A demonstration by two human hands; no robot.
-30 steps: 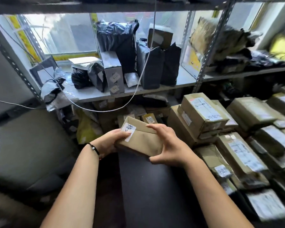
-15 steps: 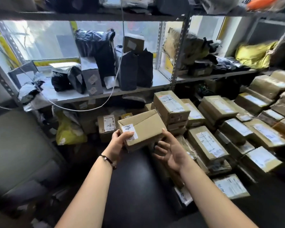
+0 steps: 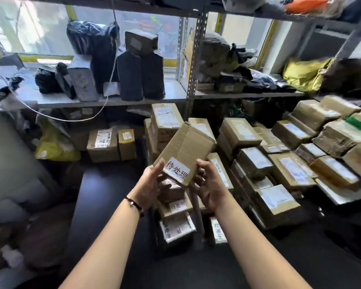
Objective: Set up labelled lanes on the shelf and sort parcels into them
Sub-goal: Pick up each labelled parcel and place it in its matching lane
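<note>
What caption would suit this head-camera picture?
A left hand and right hand hold a labelled cardboard box above stacked parcels.

Closed brown cardboard box (image 3: 186, 151), tilted with far end raised, white handwritten label (image 3: 176, 171) on its near end, gripped between left hand (image 3: 149, 184) and right hand (image 3: 208, 188), above stacked brown parcels (image 3: 279, 159) with white labels, black-wrapped parcels (image 3: 140, 76) upright on grey metal shelf (image 3: 175, 97)

Box (image 3: 186, 149) between hands (image 3: 149, 184), before shelf (image 3: 113, 102)
</note>
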